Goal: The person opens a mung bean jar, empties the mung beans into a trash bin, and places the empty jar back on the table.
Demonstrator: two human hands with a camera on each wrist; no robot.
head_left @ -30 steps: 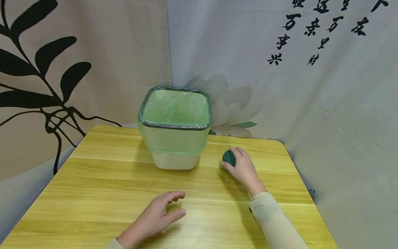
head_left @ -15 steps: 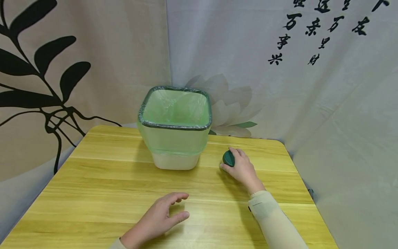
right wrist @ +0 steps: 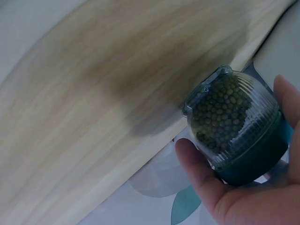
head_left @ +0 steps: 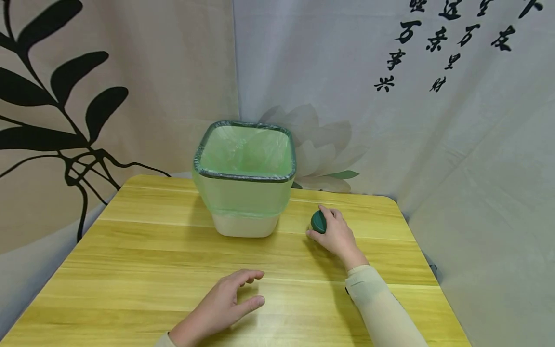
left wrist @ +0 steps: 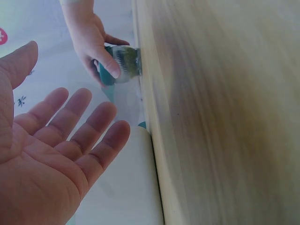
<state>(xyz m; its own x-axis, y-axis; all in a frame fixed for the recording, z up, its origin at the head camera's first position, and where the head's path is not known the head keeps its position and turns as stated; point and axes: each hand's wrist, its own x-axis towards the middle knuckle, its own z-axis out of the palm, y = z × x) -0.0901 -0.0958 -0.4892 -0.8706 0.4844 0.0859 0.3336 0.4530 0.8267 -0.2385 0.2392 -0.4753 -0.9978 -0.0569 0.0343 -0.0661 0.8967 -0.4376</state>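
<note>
A small clear ribbed glass jar (right wrist: 222, 110) with a dark green lid (head_left: 318, 222) holds small green beans, which look like mung beans. My right hand (head_left: 338, 237) grips it from the right, thumb and fingers on opposite sides near the lid. In the left wrist view the base of the jar (left wrist: 129, 63) is at the table surface; whether it touches is hard to tell. My left hand (head_left: 221, 303) holds nothing and hovers over the near part of the table, palm turned inward, fingers extended and spread from the thumb.
A pale square bin (head_left: 244, 226) lined with a green plastic bag (head_left: 243, 197) stands at the table's back, left of the jar. The wooden table (head_left: 143, 270) has rounded back corners. Printed cloth (head_left: 173, 72) hangs behind and to the right.
My left hand has shifted slightly to the right. My right hand stays on the jar in nearly the same place, with the lid tilting or shifting only a little.
</note>
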